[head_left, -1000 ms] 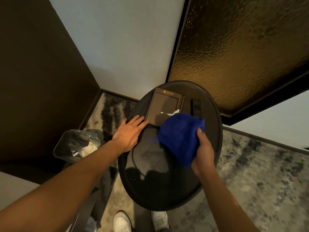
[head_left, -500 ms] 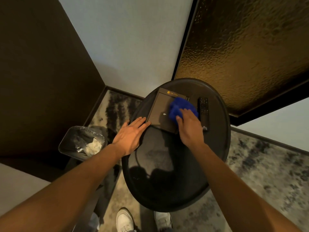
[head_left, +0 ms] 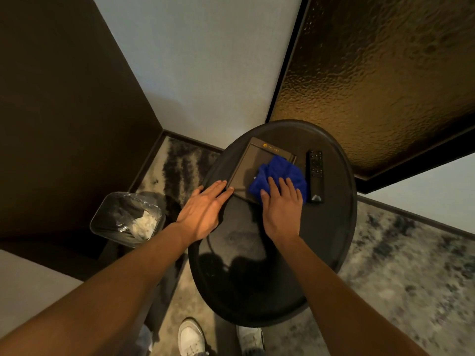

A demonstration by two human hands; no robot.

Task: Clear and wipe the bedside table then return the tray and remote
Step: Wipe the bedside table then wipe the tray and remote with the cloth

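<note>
A round black bedside table (head_left: 259, 278) stands in a room corner. A dark rectangular tray (head_left: 253, 160) with a small orange logo lies on its far half. A crumpled blue cloth (head_left: 279, 173) covers the tray's right part, and my right hand (head_left: 281, 206) presses flat on the cloth's near edge. My left hand (head_left: 205, 206) lies flat with fingers spread, its fingertips touching the tray's near left corner. A black remote (head_left: 315, 172) lies to the right of the tray, apart from the cloth.
A bin lined with clear plastic (head_left: 126, 219), holding crumpled white tissue, stands on the floor left of the table. White walls and a textured amber panel (head_left: 385, 73) close in behind. My shoes (head_left: 191, 337) show below the table's near edge on patterned carpet.
My right hand brought the blue cloth down onto the tray and now slides it back toward me over the tray's right side. My left hand stayed at the tray's corner.
</note>
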